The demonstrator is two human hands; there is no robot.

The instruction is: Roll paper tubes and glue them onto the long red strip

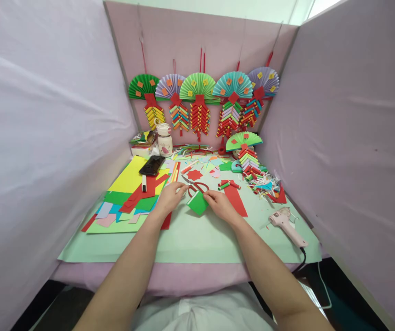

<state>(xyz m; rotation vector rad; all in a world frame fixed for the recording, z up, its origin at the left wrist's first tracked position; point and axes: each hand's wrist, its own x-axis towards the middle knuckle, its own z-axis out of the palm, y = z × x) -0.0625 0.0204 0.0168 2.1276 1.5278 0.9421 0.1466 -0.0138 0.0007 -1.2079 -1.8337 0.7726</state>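
Observation:
My right hand [218,203] pinches the edge of a small green paper piece [197,204] with a pale strip along its upper left side. My left hand [172,196] is closed, fingertips together, just left of that paper; what it pinches, if anything, is too small to make out. Red-handled scissors [202,185] lie on the table right behind the green paper, blades pointing up and left. A red paper star shape [194,174] rests beyond the scissors. To the right, small red and green paper rolls [224,185] lie on a red paper strip [236,202].
Stacked coloured sheets [115,225], a black phone [152,165] and a white cutter [144,183] lie left. A glue gun [288,226] with its cord is right, near paper scraps [264,184]. A bottle [164,139] stands behind. Paper fan ornaments [197,87] hang on the back panel.

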